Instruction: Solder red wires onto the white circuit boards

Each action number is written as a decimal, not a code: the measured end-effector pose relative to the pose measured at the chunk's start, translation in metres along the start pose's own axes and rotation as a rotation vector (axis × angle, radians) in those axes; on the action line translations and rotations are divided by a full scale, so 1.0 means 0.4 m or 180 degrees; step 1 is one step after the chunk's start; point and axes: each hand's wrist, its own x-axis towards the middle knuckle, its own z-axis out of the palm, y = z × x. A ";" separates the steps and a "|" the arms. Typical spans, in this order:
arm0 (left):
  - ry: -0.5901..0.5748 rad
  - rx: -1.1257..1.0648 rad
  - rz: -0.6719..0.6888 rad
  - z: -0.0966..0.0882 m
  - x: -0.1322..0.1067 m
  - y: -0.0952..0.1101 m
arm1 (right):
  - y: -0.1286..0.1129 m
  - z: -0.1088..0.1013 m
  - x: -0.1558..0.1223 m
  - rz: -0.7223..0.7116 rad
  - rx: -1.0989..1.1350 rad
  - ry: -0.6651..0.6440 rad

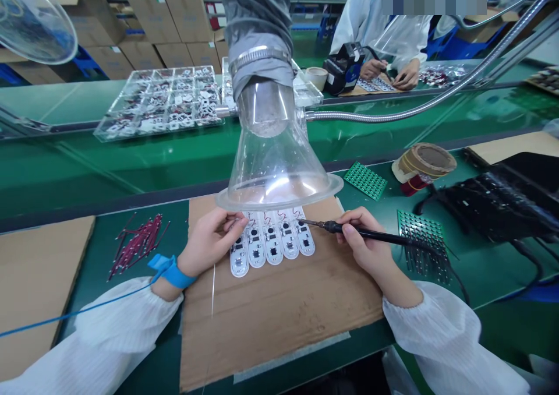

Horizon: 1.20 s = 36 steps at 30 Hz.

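My right hand (367, 243) grips a soldering iron (375, 233) like a pen. Its tip reaches the upper part of the rightmost board in a row of several white rounded circuit boards (273, 250), which have black chips and thin red wires. At the row's left end, my left hand (213, 235) is closed in a pinch over the upper part of the boards. From it a thin silvery strand of solder wire (213, 290) trails down; the end between the fingers is hidden. A blue wrist strap (174, 271) circles my left wrist. The boards lie on a cardboard sheet (279, 319).
Above the boards hangs a clear fume funnel (279, 168). Red wires (142, 240) lie left. Green circuit panels (365, 180), a tape roll (423, 161) and a black device (498, 197) are right. Beyond stand a parts tray (166, 101) and a co-worker's hands (406, 76).
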 end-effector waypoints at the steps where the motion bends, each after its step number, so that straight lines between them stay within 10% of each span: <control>1: 0.0002 0.0058 0.0028 -0.001 0.002 0.005 | -0.001 -0.001 0.000 0.0004 -0.0039 -0.0012; 21: 0.0602 -0.0600 0.0543 0.017 0.003 -0.034 | -0.106 -0.021 0.069 -0.0596 0.0144 0.0383; 36: 0.0496 -0.0142 0.0698 0.005 0.001 -0.020 | -0.015 0.039 0.052 -0.0355 0.0078 0.0080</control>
